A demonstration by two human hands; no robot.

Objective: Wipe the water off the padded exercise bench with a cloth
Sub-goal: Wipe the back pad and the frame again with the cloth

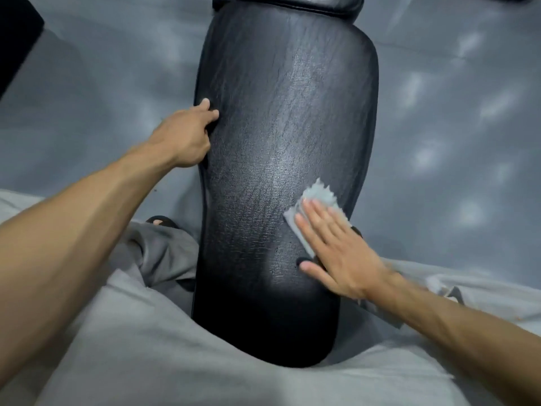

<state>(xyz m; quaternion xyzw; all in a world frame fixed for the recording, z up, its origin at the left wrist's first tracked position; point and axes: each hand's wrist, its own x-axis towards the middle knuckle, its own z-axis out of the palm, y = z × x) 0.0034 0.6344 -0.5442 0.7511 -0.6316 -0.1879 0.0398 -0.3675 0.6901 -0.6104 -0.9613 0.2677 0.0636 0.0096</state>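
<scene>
Fingers (317,222) straight, together — right hand (336,253) flat on cloth (319,197), left hand (187,136) gripping bench (278,127) edge

Head camera looks steeply down, close over the bench (281,171).

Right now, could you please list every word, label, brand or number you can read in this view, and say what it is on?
None: no readable text anywhere.
Bench pad: bare black padding, no label or brand.
Cloth under the right hand: plain grey.
Left hand on the pad's edge: no markings.
</scene>
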